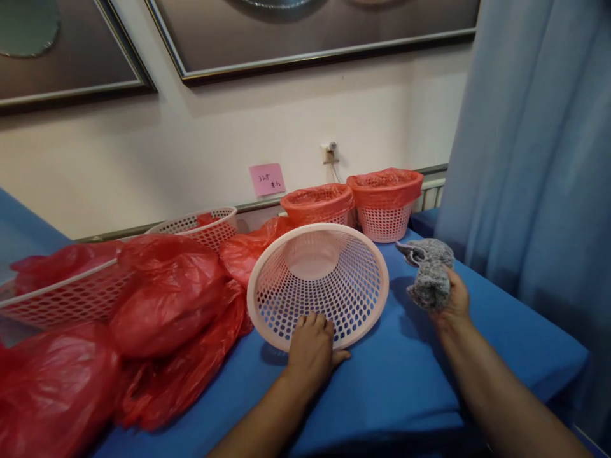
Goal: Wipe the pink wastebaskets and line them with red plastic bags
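Observation:
My left hand (312, 346) grips the near rim of a pale pink plastic basket (274, 299) with a mesh wall. The basket is tilted, its mouth facing me, and nothing lies inside. To the right, my right hand (456, 296) is closed round a grey speckled cloth (429, 283), which is bunched up and held just above the blue table cover (396, 388). Part of the cloth hangs out beyond the fingers toward the wall.
Red plastic bags (167, 299) fill the left side, beside a white basket (71, 292) and another basket (224, 222) behind. Two baskets lined with red bags, one left (317, 200) and one right (384, 222), stand by the wall. A blue curtain (529, 159) hangs at right.

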Demonstrator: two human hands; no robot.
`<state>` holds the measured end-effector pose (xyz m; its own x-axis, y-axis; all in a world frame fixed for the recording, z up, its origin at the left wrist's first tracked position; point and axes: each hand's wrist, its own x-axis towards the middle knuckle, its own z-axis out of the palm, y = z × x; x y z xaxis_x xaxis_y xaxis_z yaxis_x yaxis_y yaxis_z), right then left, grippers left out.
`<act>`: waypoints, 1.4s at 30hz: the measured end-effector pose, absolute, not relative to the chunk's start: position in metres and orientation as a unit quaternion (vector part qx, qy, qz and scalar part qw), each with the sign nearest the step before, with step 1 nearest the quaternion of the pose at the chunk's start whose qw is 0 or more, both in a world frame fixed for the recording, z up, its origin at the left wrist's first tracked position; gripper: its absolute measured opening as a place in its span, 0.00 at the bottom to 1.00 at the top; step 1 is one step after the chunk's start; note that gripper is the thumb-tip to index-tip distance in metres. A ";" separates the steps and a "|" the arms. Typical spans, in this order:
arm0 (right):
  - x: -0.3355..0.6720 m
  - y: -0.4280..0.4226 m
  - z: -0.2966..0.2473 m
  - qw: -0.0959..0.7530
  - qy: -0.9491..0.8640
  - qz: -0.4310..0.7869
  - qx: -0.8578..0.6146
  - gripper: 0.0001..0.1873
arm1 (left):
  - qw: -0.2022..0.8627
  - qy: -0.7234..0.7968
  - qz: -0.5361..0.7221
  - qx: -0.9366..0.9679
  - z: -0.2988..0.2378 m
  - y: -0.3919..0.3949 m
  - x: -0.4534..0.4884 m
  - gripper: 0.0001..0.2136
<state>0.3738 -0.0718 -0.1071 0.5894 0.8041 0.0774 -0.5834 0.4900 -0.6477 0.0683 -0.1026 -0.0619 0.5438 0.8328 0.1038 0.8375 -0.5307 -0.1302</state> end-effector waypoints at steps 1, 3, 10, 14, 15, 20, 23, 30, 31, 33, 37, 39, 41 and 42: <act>0.370 -0.084 -0.107 0.840 -0.202 0.391 -0.318 0.12 | 0.070 -0.474 -0.030 -0.877 -0.066 -0.102 0.068 0.27; 0.355 -0.113 -0.111 0.809 -0.285 0.331 -0.394 0.18 | 0.054 -0.447 -0.086 -0.889 -0.074 -0.106 0.064 0.21; 0.277 -0.165 -0.118 0.423 -0.759 0.128 -0.478 0.31 | 0.213 -0.334 -0.477 -0.784 -0.079 -0.130 0.022 0.29; 0.267 -0.145 -0.113 0.307 -0.749 0.125 -0.574 0.30 | 0.169 -0.508 -0.576 -0.618 -0.079 -0.121 -0.010 0.35; 0.267 -0.139 -0.111 0.287 -0.745 0.128 -0.589 0.29 | 0.091 -0.541 -0.569 -0.613 -0.080 -0.118 -0.016 0.32; 0.247 -0.129 -0.102 0.251 -0.781 0.185 -0.542 0.29 | -0.304 -0.494 -0.386 -0.717 -0.087 -0.114 -0.017 0.16; 0.223 -0.133 -0.098 0.272 -0.817 0.223 -0.456 0.36 | -0.305 -0.464 -0.410 -0.724 -0.085 -0.114 -0.008 0.14; 0.242 -0.120 -0.100 0.215 -0.803 0.166 -0.531 0.29 | -0.159 -0.460 -0.507 -0.712 -0.061 -0.095 -0.014 0.19; 0.251 -0.117 -0.100 0.200 -0.795 0.153 -0.552 0.28 | -0.149 -0.457 -0.515 -0.709 -0.057 -0.092 -0.014 0.19; 0.262 -0.111 -0.096 0.182 -0.791 0.137 -0.568 0.27 | -0.134 -0.447 -0.528 -0.710 -0.052 -0.087 -0.011 0.18; 0.244 -0.109 -0.091 0.224 -0.834 0.181 -0.471 0.30 | -0.080 -0.409 -0.549 -0.724 -0.060 -0.086 -0.001 0.11; 0.226 -0.108 -0.092 0.251 -0.841 0.216 -0.429 0.36 | -0.046 -0.402 -0.563 -0.720 -0.072 -0.089 -0.003 0.07; 0.218 -0.106 -0.096 0.250 -0.842 0.227 -0.420 0.39 | -0.032 -0.407 -0.550 -0.729 -0.082 -0.092 -0.010 0.05; 0.219 -0.105 -0.098 0.242 -0.845 0.222 -0.422 0.39 | -0.034 -0.409 -0.539 -0.735 -0.086 -0.093 -0.015 0.05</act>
<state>0.2193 -0.1047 -0.0976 -0.5270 0.8205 0.2216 0.6062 0.5456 -0.5787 -0.0151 -0.0929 -0.0858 0.0839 0.6383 0.7652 0.5651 -0.6629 0.4911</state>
